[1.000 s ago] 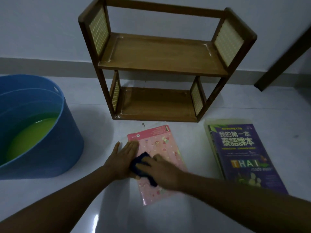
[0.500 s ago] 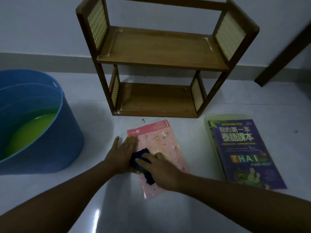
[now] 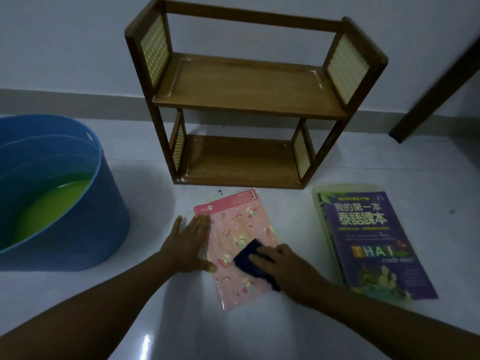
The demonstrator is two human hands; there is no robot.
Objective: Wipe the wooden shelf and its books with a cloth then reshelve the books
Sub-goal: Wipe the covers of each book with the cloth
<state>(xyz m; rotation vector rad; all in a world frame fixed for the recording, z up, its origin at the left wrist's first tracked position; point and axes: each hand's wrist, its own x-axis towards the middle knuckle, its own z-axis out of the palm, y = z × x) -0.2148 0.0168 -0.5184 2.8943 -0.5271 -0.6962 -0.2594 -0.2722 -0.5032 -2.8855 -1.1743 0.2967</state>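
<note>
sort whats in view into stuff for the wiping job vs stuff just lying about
Job: wooden shelf, pink book, purple book, dark cloth, left hand, right hand, blue tub.
Lying about: dark post.

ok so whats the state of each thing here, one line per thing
wooden shelf: upright against the wall, both boards bare
pink book: flat on the floor, being wiped
purple book: flat on the floor, cover up, untouched
cloth: pressed on the pink book
left hand: flat, fingers straight, steadying the pink book's edge
right hand: pressing the cloth down
blue tub: upright, partly filled with greenish liquid
</note>
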